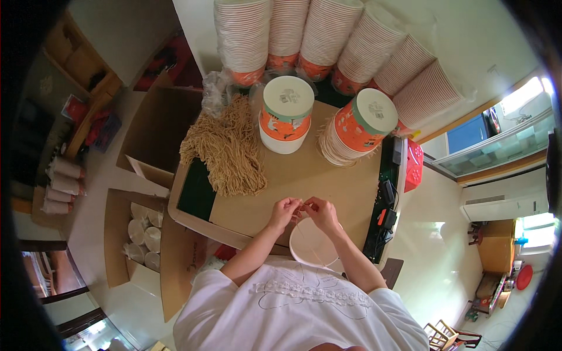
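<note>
My left hand [285, 212] and my right hand [322, 212] meet at the table's near side, fingertips pinched together on a thin tan cord [317, 254]. The exact spot where they grip it is too small to make out. Part of the cord trails down over a white paper bucket [300, 244], which sits against my front, below the right hand. Beyond the left hand lies a large loose heap of tan cords [231, 149]. Farther off, an upside-down bucket with an orange and green print [285, 124] stands on white ones. A similar stack [358, 124] to its right has cords hanging around it.
Tall nested stacks of white paper buckets [331, 35] in plastic line the table's back. A cardboard sheet [293, 181] covers much of the tabletop. Chargers and cables [386, 216] lie along the right edge. An open carton of wrapped white tubs [133, 272] stands left on the floor.
</note>
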`<action>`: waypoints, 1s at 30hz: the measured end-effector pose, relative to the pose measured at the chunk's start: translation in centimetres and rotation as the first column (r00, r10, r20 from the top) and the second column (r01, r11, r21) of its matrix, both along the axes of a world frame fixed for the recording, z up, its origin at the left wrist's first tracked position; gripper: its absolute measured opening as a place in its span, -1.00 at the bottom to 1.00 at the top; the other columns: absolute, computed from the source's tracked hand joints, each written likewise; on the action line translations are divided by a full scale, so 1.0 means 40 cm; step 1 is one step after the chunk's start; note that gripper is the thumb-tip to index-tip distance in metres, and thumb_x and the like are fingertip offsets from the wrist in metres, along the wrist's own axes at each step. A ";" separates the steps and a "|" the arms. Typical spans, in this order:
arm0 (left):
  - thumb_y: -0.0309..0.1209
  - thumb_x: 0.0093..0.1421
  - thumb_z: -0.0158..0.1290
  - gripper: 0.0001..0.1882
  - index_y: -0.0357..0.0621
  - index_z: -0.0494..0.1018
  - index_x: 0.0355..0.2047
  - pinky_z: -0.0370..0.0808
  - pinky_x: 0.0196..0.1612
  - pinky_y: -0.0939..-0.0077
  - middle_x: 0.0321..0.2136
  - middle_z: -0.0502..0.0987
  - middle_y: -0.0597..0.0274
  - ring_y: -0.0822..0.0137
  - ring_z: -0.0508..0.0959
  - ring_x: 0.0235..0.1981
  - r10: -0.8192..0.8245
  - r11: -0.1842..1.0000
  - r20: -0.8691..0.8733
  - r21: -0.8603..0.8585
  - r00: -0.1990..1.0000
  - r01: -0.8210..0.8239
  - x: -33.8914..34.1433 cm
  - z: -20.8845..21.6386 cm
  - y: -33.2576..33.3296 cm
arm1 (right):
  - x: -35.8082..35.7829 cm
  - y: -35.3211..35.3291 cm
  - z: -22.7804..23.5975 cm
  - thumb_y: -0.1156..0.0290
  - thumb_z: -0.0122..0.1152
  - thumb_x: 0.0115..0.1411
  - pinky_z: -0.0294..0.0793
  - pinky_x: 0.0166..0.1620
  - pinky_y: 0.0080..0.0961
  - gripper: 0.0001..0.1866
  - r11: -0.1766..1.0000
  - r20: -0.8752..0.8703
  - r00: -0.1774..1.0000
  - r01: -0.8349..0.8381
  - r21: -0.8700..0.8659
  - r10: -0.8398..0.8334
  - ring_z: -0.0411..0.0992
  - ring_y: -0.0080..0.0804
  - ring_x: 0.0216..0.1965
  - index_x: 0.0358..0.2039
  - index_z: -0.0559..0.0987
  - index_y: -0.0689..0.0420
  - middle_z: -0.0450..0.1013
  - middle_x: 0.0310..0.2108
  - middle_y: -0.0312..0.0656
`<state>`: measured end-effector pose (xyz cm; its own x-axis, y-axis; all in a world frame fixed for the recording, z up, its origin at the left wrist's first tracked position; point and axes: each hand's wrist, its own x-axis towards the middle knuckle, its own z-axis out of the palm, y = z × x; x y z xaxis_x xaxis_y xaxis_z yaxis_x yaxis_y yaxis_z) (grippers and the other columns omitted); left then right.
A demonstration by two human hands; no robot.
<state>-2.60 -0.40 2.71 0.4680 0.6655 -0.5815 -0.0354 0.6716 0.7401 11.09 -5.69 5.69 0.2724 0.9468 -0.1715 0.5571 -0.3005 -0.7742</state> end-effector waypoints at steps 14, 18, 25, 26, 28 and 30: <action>-0.50 0.03 -0.02 -0.95 -0.21 0.40 -0.53 0.41 -0.40 0.31 -0.55 0.43 0.09 0.04 0.45 -0.48 0.226 0.377 -0.333 0.897 0.915 0.233 0.023 -0.002 0.004 | -0.010 0.010 -0.026 0.40 0.16 -0.01 0.38 -0.51 -0.55 -0.86 0.991 0.166 0.986 -0.024 0.132 0.002 0.43 -0.49 -0.60 -0.51 0.50 0.21 0.44 -0.65 -0.16; -0.40 0.08 0.02 -0.87 -0.23 0.42 -0.47 0.43 -0.52 0.47 -0.57 0.49 0.18 0.31 0.50 -0.57 0.155 0.631 -0.277 0.767 0.948 0.121 0.021 -0.045 0.019 | 0.011 0.020 -0.037 0.43 0.14 0.02 0.38 -0.51 -0.57 -0.88 1.000 -0.061 0.998 -0.005 0.006 0.005 0.40 -0.53 -0.61 -0.49 0.51 0.22 0.43 -0.65 -0.18; -0.41 0.08 0.05 -0.85 -0.28 0.46 -0.45 0.43 -0.57 0.63 -0.57 0.52 0.23 0.49 0.48 -0.63 -0.134 0.936 -0.152 0.305 0.979 0.175 0.024 -0.012 0.042 | 0.062 0.036 -0.077 0.48 0.10 0.07 0.38 -0.43 -0.66 -0.90 0.997 -0.452 0.890 0.046 -0.061 -0.068 0.37 -0.61 -0.51 -0.45 0.51 0.24 0.44 -0.56 -0.29; -0.41 0.08 0.05 -0.85 -0.28 0.46 -0.45 0.43 -0.57 0.63 -0.57 0.52 0.23 0.49 0.48 -0.63 -0.133 0.936 -0.154 0.304 0.979 0.176 0.022 -0.019 0.042 | 0.060 0.038 -0.070 0.50 0.09 0.08 0.38 -0.40 -0.67 -0.91 0.996 -0.512 0.855 0.047 -0.076 -0.080 0.37 -0.61 -0.49 -0.43 0.51 0.24 0.44 -0.53 -0.30; -0.41 0.08 0.05 -0.85 -0.25 0.46 -0.41 0.43 -0.53 0.65 -0.55 0.52 0.29 0.52 0.48 -0.59 -0.149 0.942 -0.147 0.280 0.978 0.185 0.023 -0.030 0.042 | 0.060 0.044 -0.051 0.50 0.09 0.08 0.38 -0.40 -0.67 -0.91 0.992 -0.566 0.818 0.043 -0.121 -0.105 0.36 -0.62 -0.48 -0.42 0.51 0.24 0.44 -0.52 -0.30; -0.43 0.08 0.05 -0.87 -0.24 0.46 -0.41 0.43 -0.52 0.65 -0.54 0.52 0.28 0.51 0.48 -0.58 -0.150 0.950 -0.140 0.253 0.979 0.182 0.025 -0.029 0.042 | 0.063 0.052 -0.025 0.50 0.09 0.08 0.38 -0.39 -0.68 -0.91 0.985 -0.616 0.776 0.039 -0.166 -0.134 0.36 -0.62 -0.48 -0.40 0.51 0.24 0.44 -0.52 -0.31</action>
<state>-1.62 1.29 1.56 0.5234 0.7212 -0.4537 0.1581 0.4411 0.8834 13.60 -3.61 4.68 0.1403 0.8785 -0.4566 -0.0664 -0.4518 -0.8897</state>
